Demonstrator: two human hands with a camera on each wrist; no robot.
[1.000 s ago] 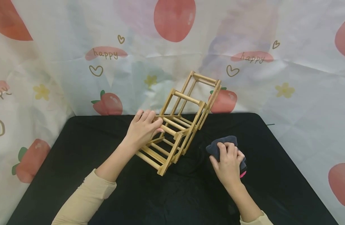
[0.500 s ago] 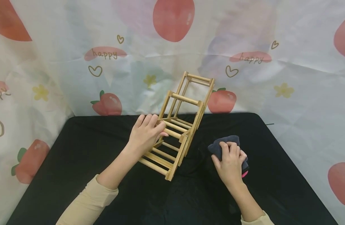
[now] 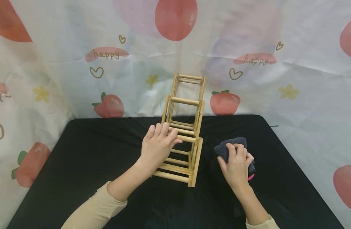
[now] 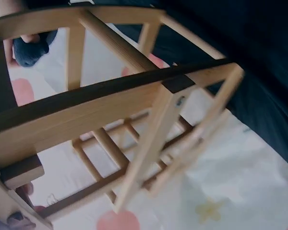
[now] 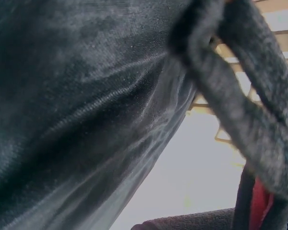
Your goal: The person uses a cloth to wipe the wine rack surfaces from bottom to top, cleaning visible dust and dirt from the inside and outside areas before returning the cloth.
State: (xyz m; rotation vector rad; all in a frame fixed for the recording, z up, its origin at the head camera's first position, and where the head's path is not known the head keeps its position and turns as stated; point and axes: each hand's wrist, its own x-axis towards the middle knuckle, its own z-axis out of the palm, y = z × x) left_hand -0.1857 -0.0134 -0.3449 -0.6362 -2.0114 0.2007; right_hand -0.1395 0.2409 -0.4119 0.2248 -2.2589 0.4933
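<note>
A stepped rack (image 3: pixel 185 100) of light wooden bars and rods stands on the black-covered table, its tall end at the back. My left hand (image 3: pixel 158 144) grips a rod on the rack's near, lower part, with the fingers over the top. In the left wrist view the rack's frame (image 4: pixel 96 108) fills much of the picture. To the right, my right hand (image 3: pixel 235 165) holds a bunched dark blue-grey cloth (image 3: pixel 223 149) with a bit of pink at its edge. Folds of the cloth (image 5: pixel 230 96) show up close in the right wrist view. Part of the rack is hidden behind my left hand.
The black tablecloth (image 3: pixel 106 152) covers the table, with its back edge against a hanging backdrop (image 3: pixel 147 66) printed with fruit, hearts and the word "happy". Table surface lies between the rack and the cloth.
The rack has turned: its far end swung left and its near end moved right, so it points nearly straight away. My left hand moved right and nearer with it. The right hand shifted slightly right.
</note>
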